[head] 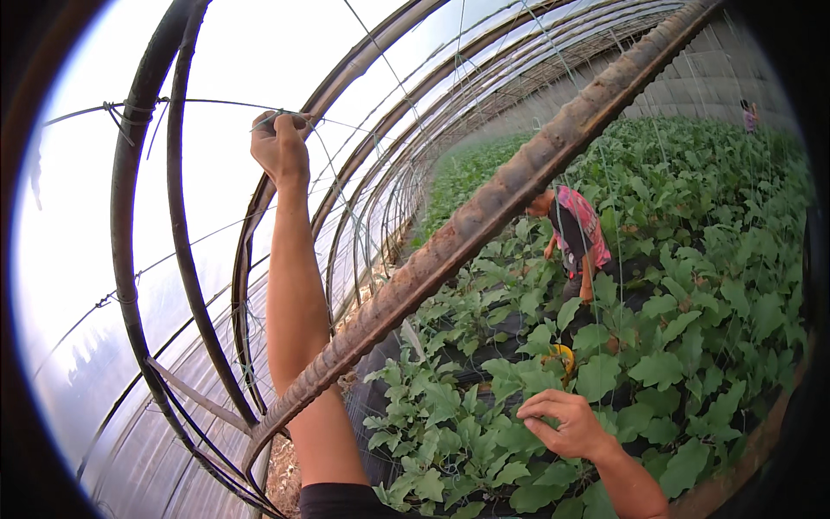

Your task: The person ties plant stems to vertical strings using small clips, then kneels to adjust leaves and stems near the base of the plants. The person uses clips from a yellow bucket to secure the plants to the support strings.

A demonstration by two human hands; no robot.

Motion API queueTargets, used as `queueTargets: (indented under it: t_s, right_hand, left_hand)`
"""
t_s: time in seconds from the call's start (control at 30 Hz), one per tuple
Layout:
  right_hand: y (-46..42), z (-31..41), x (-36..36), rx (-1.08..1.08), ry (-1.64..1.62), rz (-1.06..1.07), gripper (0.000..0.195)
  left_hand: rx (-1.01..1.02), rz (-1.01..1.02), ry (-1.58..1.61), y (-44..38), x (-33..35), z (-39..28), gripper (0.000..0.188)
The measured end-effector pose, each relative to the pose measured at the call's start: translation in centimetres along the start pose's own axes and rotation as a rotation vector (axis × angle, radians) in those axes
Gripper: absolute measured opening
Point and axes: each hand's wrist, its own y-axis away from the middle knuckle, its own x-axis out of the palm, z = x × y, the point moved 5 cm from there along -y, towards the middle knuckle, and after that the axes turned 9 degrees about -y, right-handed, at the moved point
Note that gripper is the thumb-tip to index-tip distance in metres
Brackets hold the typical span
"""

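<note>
High on the left, my left hand (283, 146) pinches thin green twine (316, 130) against a horizontal wire (227, 102). The wire runs from a tied joint on a dark curved greenhouse rib (126, 168). Loose twine hangs to the right of my fingers. Low in the view, my right hand (567, 422) hovers over broad green leaves (532, 454), thumb and fingers bent towards each other. Whether a strand lies between those fingertips is too fine to tell.
A rough, rusty beam (454, 240) slants across, in front of my left arm. A person (580, 233) bends among the plants, near a yellow object (561, 360). Another person (749, 118) stands far back. Strings (609, 188) hang over the crop; plastic film (71, 259) lines the left.
</note>
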Motion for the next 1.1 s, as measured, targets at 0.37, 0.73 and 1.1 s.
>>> queueTargets:
  t_s: [0.37, 0.73, 1.1]
  right_hand:
    - [0.7, -0.8, -0.3, 0.062, -0.029, 0.059, 0.014]
    - [0.8, -1.6, -0.3, 0.144, -0.067, 0.118, 0.014]
    - [1.8, -3.6, 0.7, 0.212, -0.077, 0.205, 0.015]
  left_hand:
    - [0.110, 0.173, -0.281, -1.6, -1.7, 0.7, 0.025]
    - [0.104, 0.259, -0.589, -1.6, -1.8, -3.2, 0.029]
    - [0.121, 0.213, -0.323, -0.7, -1.8, -1.2, 0.034]
